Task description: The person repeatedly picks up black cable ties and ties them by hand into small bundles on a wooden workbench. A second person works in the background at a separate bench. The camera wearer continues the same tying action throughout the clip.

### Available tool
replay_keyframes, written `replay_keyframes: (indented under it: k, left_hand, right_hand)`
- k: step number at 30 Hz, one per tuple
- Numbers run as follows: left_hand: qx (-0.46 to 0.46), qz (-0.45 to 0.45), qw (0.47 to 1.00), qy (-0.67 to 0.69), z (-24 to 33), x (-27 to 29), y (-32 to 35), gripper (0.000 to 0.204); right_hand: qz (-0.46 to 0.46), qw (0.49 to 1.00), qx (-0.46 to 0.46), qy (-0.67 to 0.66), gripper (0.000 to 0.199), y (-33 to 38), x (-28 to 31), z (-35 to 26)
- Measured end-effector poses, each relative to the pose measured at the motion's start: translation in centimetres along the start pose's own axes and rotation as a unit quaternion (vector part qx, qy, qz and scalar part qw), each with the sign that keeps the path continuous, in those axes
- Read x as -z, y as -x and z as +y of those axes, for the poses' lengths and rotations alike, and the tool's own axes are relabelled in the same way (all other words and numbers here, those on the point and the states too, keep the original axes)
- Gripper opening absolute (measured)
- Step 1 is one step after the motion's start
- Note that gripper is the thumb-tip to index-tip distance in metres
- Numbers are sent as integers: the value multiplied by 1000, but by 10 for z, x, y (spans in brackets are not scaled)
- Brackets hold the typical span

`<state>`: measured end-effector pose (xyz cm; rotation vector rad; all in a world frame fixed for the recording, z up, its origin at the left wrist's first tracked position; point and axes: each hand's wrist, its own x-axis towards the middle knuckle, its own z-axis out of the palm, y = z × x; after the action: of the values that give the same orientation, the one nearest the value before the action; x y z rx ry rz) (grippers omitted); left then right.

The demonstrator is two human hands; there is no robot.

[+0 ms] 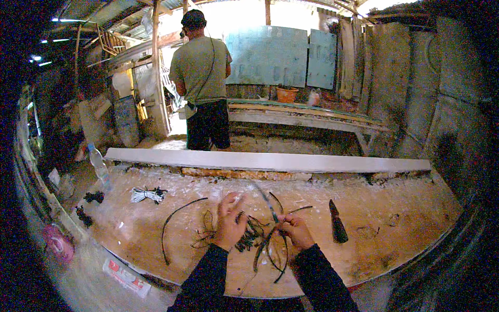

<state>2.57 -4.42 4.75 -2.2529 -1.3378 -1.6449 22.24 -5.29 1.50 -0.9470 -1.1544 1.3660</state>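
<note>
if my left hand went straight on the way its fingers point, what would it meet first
Probably the long pale beam along the far side of the table, ahead of your left hand; the hand's height is unclear, so it might pass above.

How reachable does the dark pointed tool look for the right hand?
Likely yes: the dark pointed tool lies just right of the right hand, nothing visible between them, though that hand seems to hold a thin dark strip.
</note>
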Motion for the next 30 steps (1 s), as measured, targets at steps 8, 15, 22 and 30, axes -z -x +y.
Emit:
replay_keyframes:
  k: [8,15,22,30]
  left_hand:
    - [-29,-66,996,-47,12,4,8,38]
    - [187,-116,954,205,-6,8,1,26]
    - [143,-42,976,162,-7,26,-1,11]
    - [204,-72,965,150,-9,33,-2,7]
  right_hand:
    - [-150,985,-55,71,23,18,-23,-13]
    - [-67,992,-87,64,13,11,-7,-18]
    - [-8,995,-96,36,22,5,12,-14]
    - [56,993,-84,55,31,3,34,-24]
